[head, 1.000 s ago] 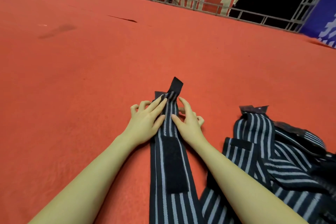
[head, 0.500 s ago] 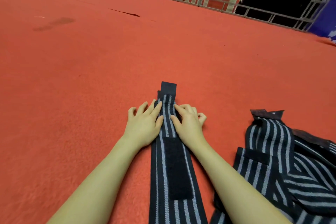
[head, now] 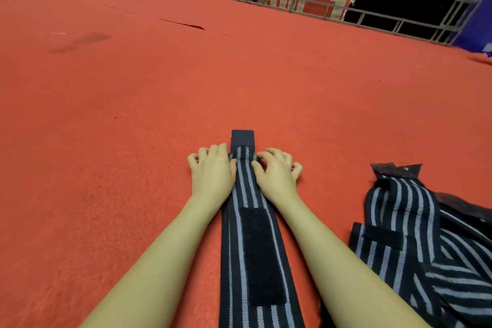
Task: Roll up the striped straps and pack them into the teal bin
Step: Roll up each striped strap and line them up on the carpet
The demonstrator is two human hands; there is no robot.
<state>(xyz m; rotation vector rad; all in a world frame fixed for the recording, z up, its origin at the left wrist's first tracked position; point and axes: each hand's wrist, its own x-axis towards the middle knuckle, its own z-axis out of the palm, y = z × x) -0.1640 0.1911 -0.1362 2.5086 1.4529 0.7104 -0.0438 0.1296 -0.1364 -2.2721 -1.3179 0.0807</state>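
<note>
Both hands, left (head: 211,173) and right (head: 275,174), pinch the strap (head: 246,181) end on the floor; rolling barely begun, pile (head: 415,234) waiting, no bin visible

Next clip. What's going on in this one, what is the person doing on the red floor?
A person is working at the far end of a striped strap laid out flat on the red carpet. The left hand and the right hand sit on either side of it, fingers curled at its edges, near the black tab at its tip. No roll shows yet. A pile of more striped straps lies loose to the right. No teal bin is in view.
</note>
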